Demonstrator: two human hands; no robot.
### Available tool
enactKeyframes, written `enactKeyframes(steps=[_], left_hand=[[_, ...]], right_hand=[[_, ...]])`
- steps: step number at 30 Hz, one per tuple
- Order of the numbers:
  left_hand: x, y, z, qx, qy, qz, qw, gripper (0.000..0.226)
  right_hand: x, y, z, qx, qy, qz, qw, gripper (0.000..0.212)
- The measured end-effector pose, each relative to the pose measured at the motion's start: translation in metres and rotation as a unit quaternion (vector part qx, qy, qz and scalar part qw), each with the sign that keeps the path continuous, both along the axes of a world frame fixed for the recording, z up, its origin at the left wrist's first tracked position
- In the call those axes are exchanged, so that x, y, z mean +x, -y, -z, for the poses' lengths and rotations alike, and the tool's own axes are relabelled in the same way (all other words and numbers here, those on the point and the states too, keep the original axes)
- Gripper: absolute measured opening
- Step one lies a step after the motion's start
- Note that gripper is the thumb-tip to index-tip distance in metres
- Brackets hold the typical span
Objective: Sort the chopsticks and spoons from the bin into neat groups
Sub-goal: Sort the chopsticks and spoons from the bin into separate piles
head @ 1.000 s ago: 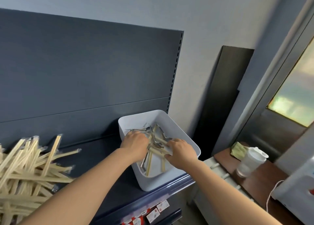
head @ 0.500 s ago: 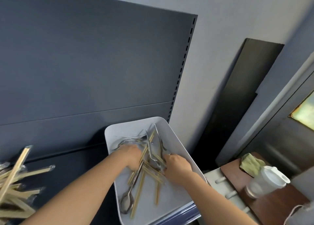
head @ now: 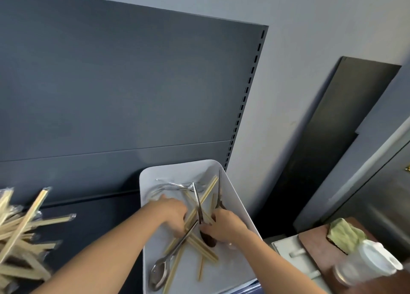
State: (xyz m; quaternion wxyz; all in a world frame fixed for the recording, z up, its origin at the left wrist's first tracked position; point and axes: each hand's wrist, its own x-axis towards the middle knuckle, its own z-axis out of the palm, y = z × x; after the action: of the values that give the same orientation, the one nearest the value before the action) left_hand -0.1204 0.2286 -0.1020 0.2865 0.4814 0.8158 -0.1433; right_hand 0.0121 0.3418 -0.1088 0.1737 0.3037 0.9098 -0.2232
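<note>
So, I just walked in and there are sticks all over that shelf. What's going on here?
A person is sorting cutlery out of the white bin on the dark shelf. Both hands are inside it: the left hand curls round a few chopsticks, while the right hand is at the handles of the metal spoons, its grip too blurred to tell. Chopsticks and spoons lie mixed in the bin; a loose pile of wrapped chopsticks sits on the shelf to the left.

A white plastic bin [head: 235,197] is set on the shelf [head: 95,229]. Bamboo chopsticks [head: 201,248] are strewn crosswise inside it, tangled with metal spoons; one spoon [head: 160,272] is laid with its bowl toward 7 o'clock. A wrapped chopstick pile [head: 21,233] is heaped at the bin's 9 o'clock.
</note>
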Motion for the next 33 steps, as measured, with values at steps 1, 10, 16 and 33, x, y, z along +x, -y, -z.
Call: enactKeyframes(steps=[1, 10, 16, 33], left_hand=[[0.001, 0.000, -0.003, 0.004, 0.020, -0.010, 1.000, 0.029], [0.012, -0.001, -0.027, 0.038, 0.082, -0.089, 0.992, 0.022], [0.019, 0.000, -0.051, 0.093, -0.090, -0.051, 0.990, 0.016], [0.058, 0.067, -0.124, 0.123, -0.276, -0.203, 0.931, 0.025]], right_hand=[[0.002, -0.001, -0.001, 0.000, 0.004, -0.009, 1.000, 0.025], [0.003, -0.002, -0.017, 0.031, -0.043, 0.023, 0.998, 0.023], [0.007, -0.003, -0.023, 0.038, -0.068, 0.022, 0.997, 0.011], [0.018, 0.028, -0.048, 0.040, -0.272, 0.027, 0.961, 0.018]])
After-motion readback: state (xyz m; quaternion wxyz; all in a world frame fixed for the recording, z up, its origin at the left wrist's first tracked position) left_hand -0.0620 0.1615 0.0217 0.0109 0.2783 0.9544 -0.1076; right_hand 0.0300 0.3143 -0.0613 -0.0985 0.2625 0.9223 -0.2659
